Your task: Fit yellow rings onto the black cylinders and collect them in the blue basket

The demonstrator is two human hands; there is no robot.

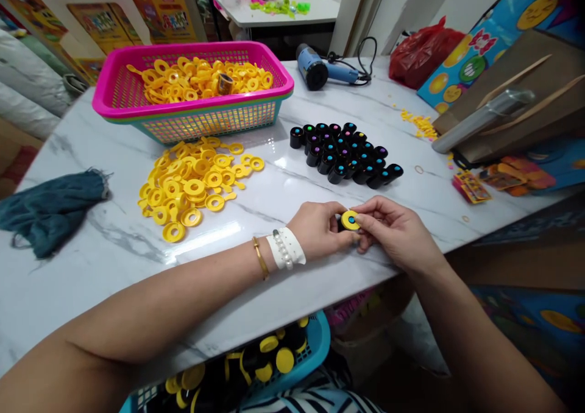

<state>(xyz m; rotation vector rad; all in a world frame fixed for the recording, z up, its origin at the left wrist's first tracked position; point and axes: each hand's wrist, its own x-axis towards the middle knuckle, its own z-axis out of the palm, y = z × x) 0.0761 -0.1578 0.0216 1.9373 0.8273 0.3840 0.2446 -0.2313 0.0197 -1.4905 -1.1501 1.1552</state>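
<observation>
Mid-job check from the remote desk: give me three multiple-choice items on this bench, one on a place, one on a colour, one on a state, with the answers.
1. Where is the loose heap of yellow rings relative to the pink plastic basket?
A. Behind it
B. In front of it, on the marble table
C. Under it

2. What colour is the dot in the yellow ring held up?
A. Blue
B. Red
C. White

3. How do the left hand and right hand stand to that ring?
A. Neither touches it
B. Only the left touches it
C. Both hold it

Answers: B, the heap lies on the table on the person's side of the basket. A, blue shows at the ring's centre. C, both hands meet on it.
</observation>
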